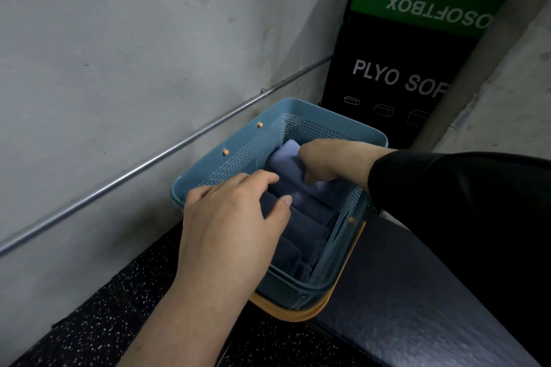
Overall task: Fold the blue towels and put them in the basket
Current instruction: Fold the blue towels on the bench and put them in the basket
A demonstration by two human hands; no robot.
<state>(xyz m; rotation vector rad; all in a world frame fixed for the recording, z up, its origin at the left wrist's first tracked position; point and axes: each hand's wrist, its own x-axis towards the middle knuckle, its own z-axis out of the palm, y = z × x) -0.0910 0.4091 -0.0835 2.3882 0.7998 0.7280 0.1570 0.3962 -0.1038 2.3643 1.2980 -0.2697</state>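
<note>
Nearest the camera, the left hand reaches into the blue perforated basket, fingers relaxed and spread over dark folded towels packed in a row along its near end. Farther in, the right hand curls round a lighter blue folded towel, its long axis running toward the basket's far corner. Plyo soft boxes stand behind; a wall pipe runs alongside.

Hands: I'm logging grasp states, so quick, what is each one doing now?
Left hand: open, fingers resting on the dark folded towels in the basket.
Right hand: gripping the light blue towel.
</note>
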